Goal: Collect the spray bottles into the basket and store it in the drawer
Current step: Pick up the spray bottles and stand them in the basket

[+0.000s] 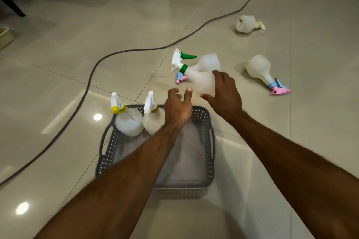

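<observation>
Grey basket (210,137) sits near on the floor (58,64), two yellow-collared bottles (127,120) upright at its far left, leaving room. Right hand (225,95) wraps the green-trigger bottle (202,81) just beyond the rim, likely basket-bound. Left hand (177,106) hovers alongside, fingers (188,91) spread wide, holding nothing, seemingly ready to steady it.
</observation>
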